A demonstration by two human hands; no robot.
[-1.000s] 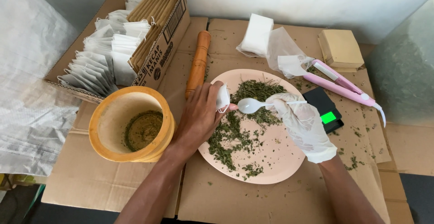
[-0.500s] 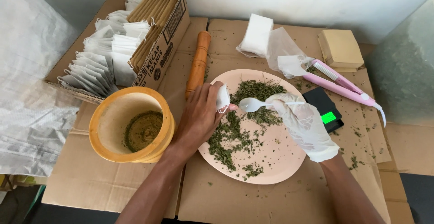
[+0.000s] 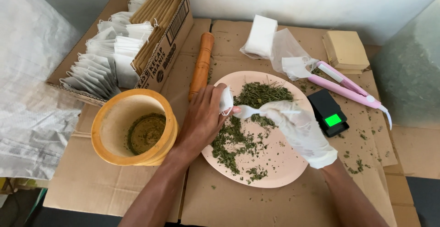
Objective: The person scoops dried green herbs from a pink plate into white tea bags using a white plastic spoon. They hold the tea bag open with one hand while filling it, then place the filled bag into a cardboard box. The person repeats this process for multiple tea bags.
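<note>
Soft even daylight, faint shadows, sharp focus, slight wide-angle bending at edges.

A single head-worn camera looks steeply down, close over the cardboard-covered table [image 3: 256, 204].

Your plate [image 3: 275, 167] sits centre on the desk [image 3: 114, 190]; bowl [image 3: 133, 126] to its left, scale [image 3: 327, 112] right, box of sachets [image 3: 123, 43] behind the bowl.

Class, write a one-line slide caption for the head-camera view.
Bare left hand holds a small white bag while the gloved right hand spoons dried green leaves over a pink plate.
</note>
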